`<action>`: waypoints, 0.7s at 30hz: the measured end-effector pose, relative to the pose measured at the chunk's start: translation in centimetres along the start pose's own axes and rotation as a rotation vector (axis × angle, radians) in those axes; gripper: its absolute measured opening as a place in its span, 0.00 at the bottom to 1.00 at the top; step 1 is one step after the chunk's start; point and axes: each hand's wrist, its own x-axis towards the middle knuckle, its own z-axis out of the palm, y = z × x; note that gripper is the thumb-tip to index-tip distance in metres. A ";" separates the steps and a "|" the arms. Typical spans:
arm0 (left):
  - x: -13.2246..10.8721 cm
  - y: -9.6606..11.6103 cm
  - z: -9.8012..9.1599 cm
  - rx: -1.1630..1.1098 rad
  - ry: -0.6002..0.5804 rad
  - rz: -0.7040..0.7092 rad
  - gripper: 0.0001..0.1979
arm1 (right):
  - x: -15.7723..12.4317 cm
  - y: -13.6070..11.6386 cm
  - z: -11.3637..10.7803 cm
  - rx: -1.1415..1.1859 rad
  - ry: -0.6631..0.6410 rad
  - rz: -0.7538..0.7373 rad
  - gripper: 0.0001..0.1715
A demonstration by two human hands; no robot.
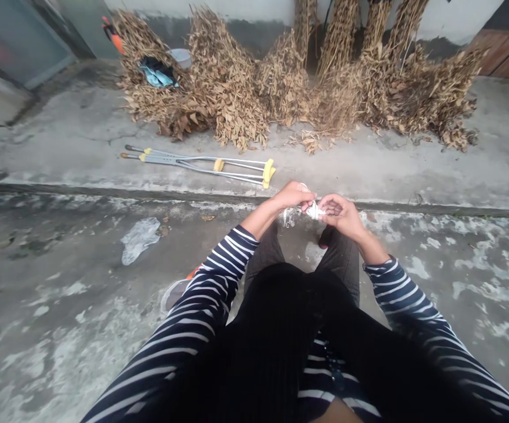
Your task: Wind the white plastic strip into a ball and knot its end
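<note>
- My left hand (294, 196) is curled shut, fingers down, on a small white crumpled wad (314, 210), held out ahead of my knees.
- My right hand (342, 215) sits cupped and loosely open, palm up, its fingertips touching the wad's other side; the wad lies between both hands, a loose end hanging below the left.
- I am seated low on stained, patchy concrete ground (52, 305); a raised concrete step (435, 170) runs across just beyond my hands.
- A pair of metal crutches (201, 161) with yellow pads lies flat on that step.
- Bundles of dry brown leafy branches (237, 100) lean against the far wall, a blue cloth (157, 76) on top of them.
</note>
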 end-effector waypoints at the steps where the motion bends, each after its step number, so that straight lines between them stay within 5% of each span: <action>1: 0.2 -0.2 0.0 0.003 -0.024 -0.006 0.20 | -0.1 0.1 0.1 0.021 -0.003 0.013 0.21; 6: 1.0 -2.1 -0.1 0.033 -0.078 -0.042 0.17 | -0.6 0.4 0.3 0.140 -0.011 0.066 0.23; 10: 1.5 -3.9 0.4 -0.067 0.113 0.103 0.05 | -0.3 0.6 0.2 0.214 0.167 0.084 0.25; 12: 1.4 -4.5 1.1 -0.167 0.184 0.190 0.09 | 0.1 0.5 0.0 0.225 0.220 0.078 0.26; 16: 0.9 -5.2 2.9 -0.312 0.097 0.208 0.18 | 0.6 -0.1 -0.1 0.216 0.246 0.065 0.23; 21: 0.1 -5.7 4.5 -0.272 0.080 0.151 0.09 | 1.0 0.1 -0.2 0.172 0.284 0.018 0.20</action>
